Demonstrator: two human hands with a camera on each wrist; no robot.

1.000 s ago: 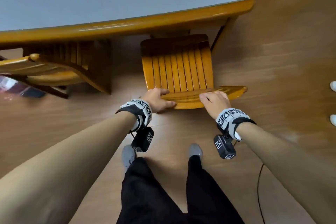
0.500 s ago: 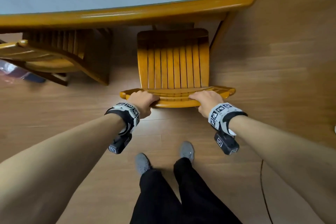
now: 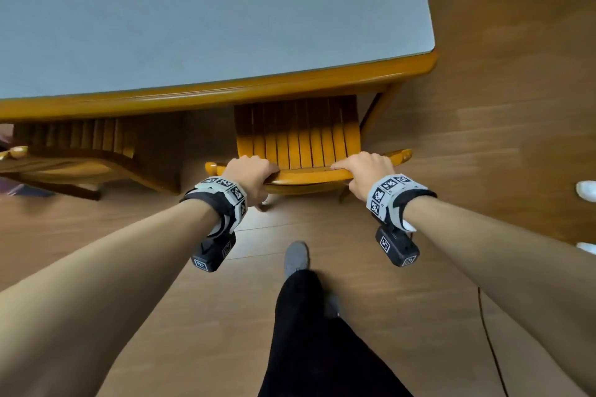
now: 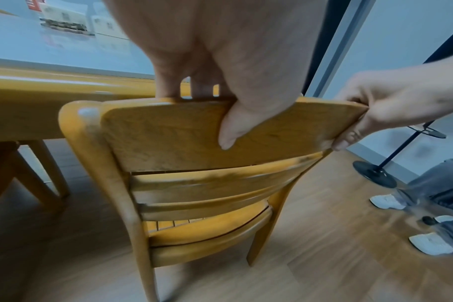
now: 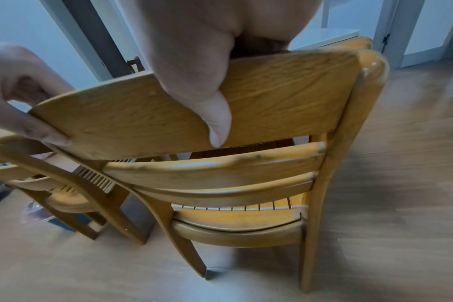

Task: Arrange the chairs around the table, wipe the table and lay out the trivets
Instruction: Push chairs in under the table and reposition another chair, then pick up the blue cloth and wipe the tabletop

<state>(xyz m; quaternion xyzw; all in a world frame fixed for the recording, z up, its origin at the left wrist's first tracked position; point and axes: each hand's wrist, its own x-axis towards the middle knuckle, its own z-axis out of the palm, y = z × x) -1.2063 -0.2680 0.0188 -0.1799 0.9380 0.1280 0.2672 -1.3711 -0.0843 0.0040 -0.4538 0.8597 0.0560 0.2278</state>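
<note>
Wood floor (image 3: 483, 171), grey-topped table (image 3: 225, 92): chair (image 3: 300, 138) half tucked under, top rail gripped by left hand (image 3: 251, 176) and right hand (image 3: 364, 172). Second chair (image 3: 80, 151) already in. Wiping, trivets judged undone.

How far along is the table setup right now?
Done: the other wooden chair sits tucked under the grey-topped wooden table. In hand: the left hand and right hand grip the slatted wooden chair, partly under the edge. Left: wiping and trivets; no cloth or trivets in view.
</note>
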